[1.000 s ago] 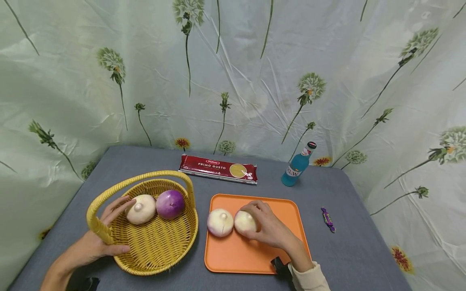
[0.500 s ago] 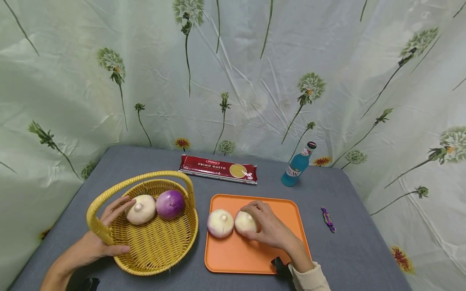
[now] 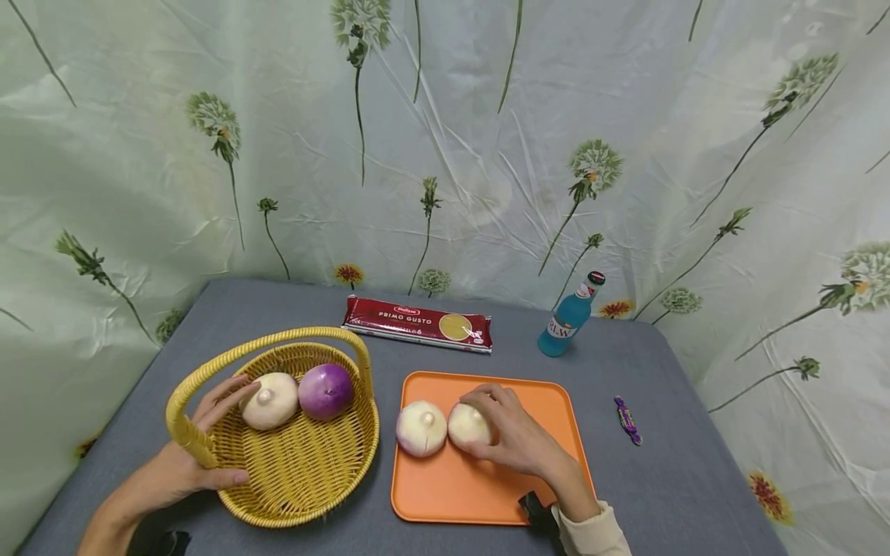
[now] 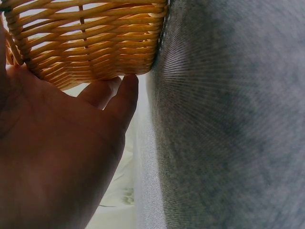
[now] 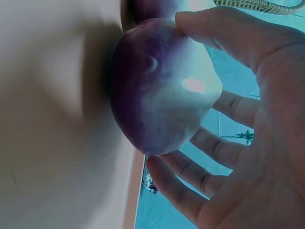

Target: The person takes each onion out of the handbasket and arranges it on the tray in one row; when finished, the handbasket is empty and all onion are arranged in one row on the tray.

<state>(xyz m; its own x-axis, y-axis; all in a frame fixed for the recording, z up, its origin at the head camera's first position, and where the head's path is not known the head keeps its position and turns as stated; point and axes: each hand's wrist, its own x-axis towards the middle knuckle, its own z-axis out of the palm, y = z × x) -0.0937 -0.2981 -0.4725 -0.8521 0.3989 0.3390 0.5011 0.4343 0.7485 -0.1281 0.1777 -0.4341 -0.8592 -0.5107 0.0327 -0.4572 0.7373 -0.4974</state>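
At the left of the head view stands a yellow wicker basket (image 3: 299, 479) with an arched handle. My left hand (image 3: 174, 471) grips its left side, thumb over the rim and upper fingers reaching by the handle to a white turnip (image 3: 267, 413). In the left wrist view, other fingers (image 4: 125, 98) press the basket's outer weave. A purple turnip (image 3: 325, 391) lies beside the white one inside. On an orange tray (image 3: 445, 494), my right hand (image 3: 518, 432) holds a purple-and-white turnip (image 5: 167, 90) between thumb and fingers. Close on its left sits a similar turnip (image 3: 421, 429).
Behind the tray lies a red spaghetti packet (image 3: 417, 323). A blue glass bottle (image 3: 566, 320) stands at the back right, and a purple wrapped candy (image 3: 627, 421) is right of the tray. A flower-print curtain (image 3: 473, 154) hangs behind the grey table (image 3: 667, 494).
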